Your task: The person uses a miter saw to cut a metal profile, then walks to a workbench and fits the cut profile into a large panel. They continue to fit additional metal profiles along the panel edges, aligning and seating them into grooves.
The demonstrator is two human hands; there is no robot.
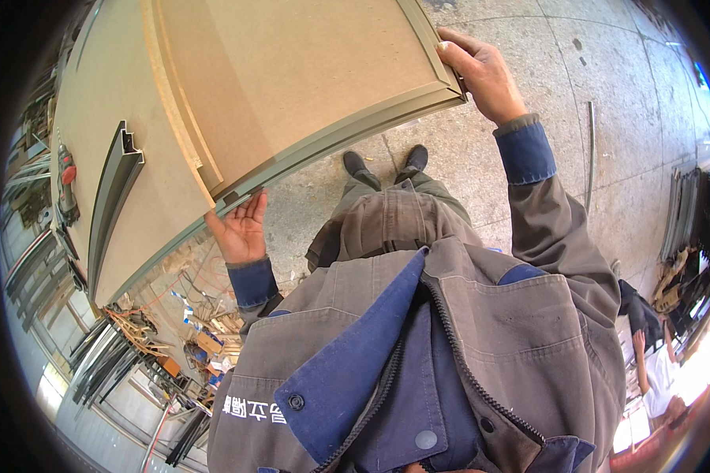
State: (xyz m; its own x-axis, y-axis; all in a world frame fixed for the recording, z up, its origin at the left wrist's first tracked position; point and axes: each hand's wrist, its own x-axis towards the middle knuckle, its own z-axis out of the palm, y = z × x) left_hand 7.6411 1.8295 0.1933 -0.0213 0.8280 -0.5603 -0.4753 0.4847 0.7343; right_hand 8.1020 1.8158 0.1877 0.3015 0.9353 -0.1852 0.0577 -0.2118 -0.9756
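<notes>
A large brown panel (pixel 308 55) with a metal frame (pixel 355 120) lies in front of me, one corner reaching out at the right. My right hand (pixel 483 77) grips the frame near that corner, thumb on top. Farther left, my left hand (pixel 243 233) holds the near rail, palm turned up, its fingertips partly hidden at the edge. A narrow wooden strip (pixel 175 98) crosses close to the left hand. Left of that strip, a dark metal profile (pixel 112 209) lies on the tan board surface (pixel 154 209).
A red and grey power drill (pixel 68 177) lies at the far left. Cords and scraps (pixel 205 315) clutter the lower left, beside stacked metal profiles (pixel 106 363). A thin strip (pixel 592 150) lies on the concrete floor (pixel 544 71). Another person (pixel 659 370) is at the lower right.
</notes>
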